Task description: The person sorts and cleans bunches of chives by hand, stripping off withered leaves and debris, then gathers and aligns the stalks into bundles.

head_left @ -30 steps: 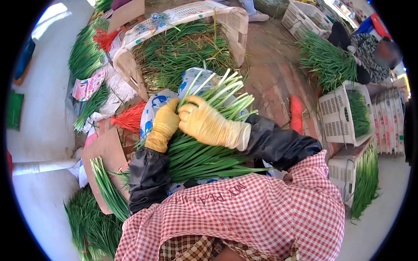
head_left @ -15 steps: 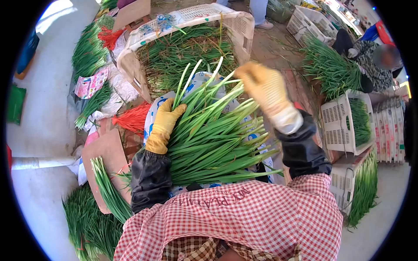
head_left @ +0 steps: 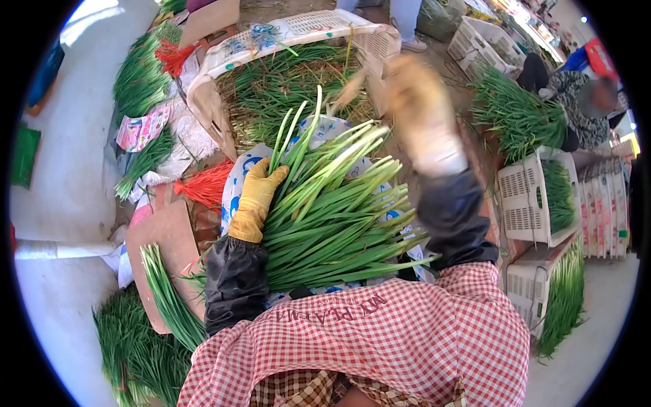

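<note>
Broadly, one red-checked garment [head_left: 380,332] fills the bottom and is cut off there; its lettering is partly unreadable. Beyond the lap stands a white crate [head_left: 325,22] of tangled greens, its right end partly covered by the right hand [head_left: 415,91]. That hand is badly blurred, so I cannot tell whether it grips anything. Between crate and garment, the green stalks [head_left: 332,224] lie across the lap, too overlapped to count, mostly hiding a blue-patterned cloth [head_left: 235,180]. Three more crates sit to the right: two one above the other [head_left: 525,190], holding upright greens, and one farther back [head_left: 475,41]. Another person [head_left: 586,95] is near them, partly behind a loose bundle [head_left: 519,112]. The left hand [head_left: 256,193], yellow-gloved, clasps some stalks at the pile's left edge. Two red tie bunches [head_left: 207,183] lie farther left, then one pink packet [head_left: 144,129].
</note>
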Available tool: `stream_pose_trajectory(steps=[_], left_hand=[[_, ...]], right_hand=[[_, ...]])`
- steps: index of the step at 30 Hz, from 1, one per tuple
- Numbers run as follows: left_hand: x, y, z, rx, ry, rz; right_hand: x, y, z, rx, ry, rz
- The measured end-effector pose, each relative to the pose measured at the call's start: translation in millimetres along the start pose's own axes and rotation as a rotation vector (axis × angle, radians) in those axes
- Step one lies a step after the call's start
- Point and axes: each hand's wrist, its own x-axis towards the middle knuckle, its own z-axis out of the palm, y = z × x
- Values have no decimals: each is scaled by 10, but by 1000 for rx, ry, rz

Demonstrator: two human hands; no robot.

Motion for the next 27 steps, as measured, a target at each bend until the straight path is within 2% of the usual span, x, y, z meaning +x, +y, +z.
stream_pose_trajectory(steps=[1, 2, 4, 6, 7, 8, 9, 10, 11, 12, 13, 14, 15, 16, 17, 18, 19, 20, 22, 23, 24, 26, 27], left_hand=[[-35, 47, 24, 21, 21, -47], [-38, 84, 35, 45, 35, -87], [-34, 48, 16, 27, 36, -55], [-54, -13, -10, 21, 43, 4], [-70, -5, -9, 18, 45, 5], [-91, 28, 9, 28, 36, -6], [-106, 59, 17, 39, 27, -17], [-116, 84, 12, 36, 28, -16], [-130, 121, 10, 126, 4, -31], [-146, 164, 18, 217, -20, -46], [-254, 101, -65, 154, 3, -11], [-237, 44, -44, 79, -3, 50], [-119, 299, 204, 163, -59, 89], [-147, 291, 194, 189, -28, 31], [-378, 167, 117, 36, 54, 73], [-186, 339, 294, 99, 6, 17], [-99, 343, 381, 71, 22, 47], [-197, 265, 295, 194, 99, 142], [1, 327, 459, 198, 44, 176], [-30, 363, 528, 153, 79, 291], [-20, 397, 578, 106, 114, 406], [-239, 420, 552, 101, 105, 381], [-284, 412, 583, 113, 91, 370]], right_hand=[[425, -3, -505, 225, 78, -113], [853, -284, -1310, 59, 146, -343], [852, -315, -1399, 77, 155, -283], [901, -158, -1620, -1391, 334, -608], [888, -30, -1586, -1519, 258, -479], [559, 70, -897, -1207, 68, -37], [521, 83, -822, -1080, 31, -20], [343, 80, -424, -1000, -38, 202], [188, 225, -105, -926, -270, 343], [252, 234, -119, -928, -281, 372], [327, 408, -162, -901, -383, 402], [315, 775, -154, -711, -644, 407], [492, 577, -265, -635, -565, 452], [501, 511, -227, -725, -669, 506], [238, 655, -78, -678, -733, 511], [442, 523, -252, -661, -700, 453], [466, 461, -248, -648, -674, 475], [370, 526, -193, -598, -664, 524], [447, 336, -209, -664, -610, 460], [386, 309, -131, -764, -510, 430], [407, 221, -118, -799, -503, 407], [198, 293, 12, -778, -452, 375], [156, 305, 31, -864, -422, 312]])
